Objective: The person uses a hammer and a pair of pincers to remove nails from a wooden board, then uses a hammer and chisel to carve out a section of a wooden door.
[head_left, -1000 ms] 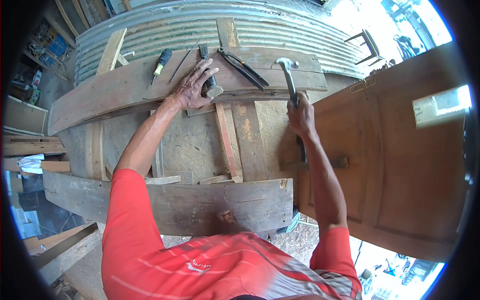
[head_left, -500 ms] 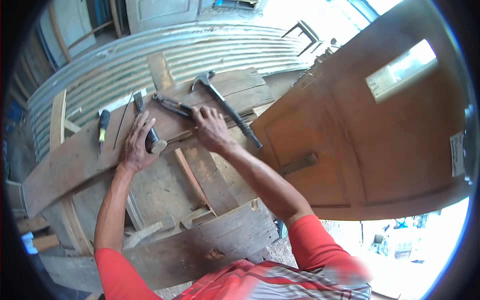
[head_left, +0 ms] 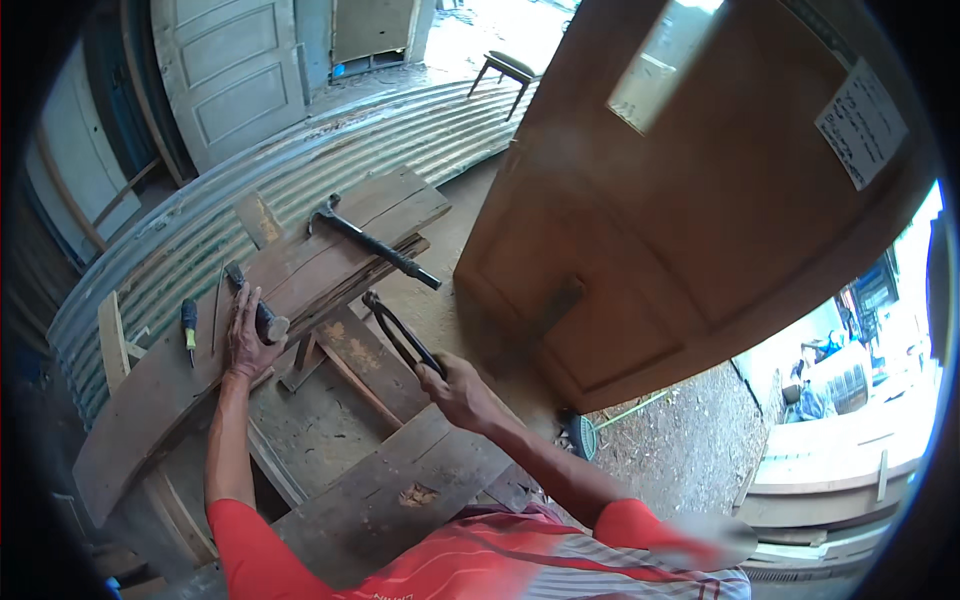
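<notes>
My left hand (head_left: 250,343) lies on the dark weathered plank (head_left: 150,405), fingers stretched out. A chisel (head_left: 268,322) with a dark handle lies between its thumb and fingers, touching it. My right hand (head_left: 458,390) is closed round the handles of a pair of pincers (head_left: 373,302), held above the gap between the planks with the jaws pointing away from me. A claw hammer (head_left: 372,242) with a black handle rests across the plank's far right part. Left of the chisel lie a thin rod (head_left: 216,310) and a screwdriver (head_left: 190,325) with a blue and yellow-green handle.
A nearer plank (head_left: 400,475) spans the bench frame. To the right stands a large brown door panel (head_left: 640,260) with a glazed opening and a paper note (head_left: 862,125). Corrugated metal sheets (head_left: 330,150) lie beyond the bench; a stool (head_left: 505,75) stands farther off.
My right hand has lifted the pincers off the far plank and drawn them toward me. My left hand stays by the chisel. The view has swung to the right.
</notes>
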The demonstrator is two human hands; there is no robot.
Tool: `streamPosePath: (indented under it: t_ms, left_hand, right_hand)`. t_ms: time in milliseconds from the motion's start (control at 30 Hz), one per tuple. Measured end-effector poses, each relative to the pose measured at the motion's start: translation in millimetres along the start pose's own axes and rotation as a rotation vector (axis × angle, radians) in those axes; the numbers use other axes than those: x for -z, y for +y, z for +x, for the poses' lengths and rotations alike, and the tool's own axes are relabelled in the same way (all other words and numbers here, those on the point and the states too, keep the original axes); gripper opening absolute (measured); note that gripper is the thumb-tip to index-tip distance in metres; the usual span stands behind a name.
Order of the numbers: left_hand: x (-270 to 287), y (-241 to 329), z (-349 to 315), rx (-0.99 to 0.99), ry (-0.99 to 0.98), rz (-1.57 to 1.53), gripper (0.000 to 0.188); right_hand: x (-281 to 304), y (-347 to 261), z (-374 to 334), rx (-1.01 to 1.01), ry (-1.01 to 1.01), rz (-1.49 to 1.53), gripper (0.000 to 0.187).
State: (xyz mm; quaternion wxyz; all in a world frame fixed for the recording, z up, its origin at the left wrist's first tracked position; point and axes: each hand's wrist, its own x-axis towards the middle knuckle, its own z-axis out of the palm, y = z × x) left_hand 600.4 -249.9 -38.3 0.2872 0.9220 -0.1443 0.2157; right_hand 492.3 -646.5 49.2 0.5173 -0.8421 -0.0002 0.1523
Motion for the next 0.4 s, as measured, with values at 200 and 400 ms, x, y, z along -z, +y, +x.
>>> streamPosePath:
  t_ms: [200, 400]
  left_hand:
    - [21, 25, -29, 0.105, -0.094, 0.086, 0.109]
    - [-28, 70, -47, -0.078, 0.230, 0.119, 0.104]
  right_hand:
    - [63, 76, -195, -0.050, 0.127, 0.188, 0.035]
    - [89, 132, -312, 0.005, 0.271, -0.147, 0.035]
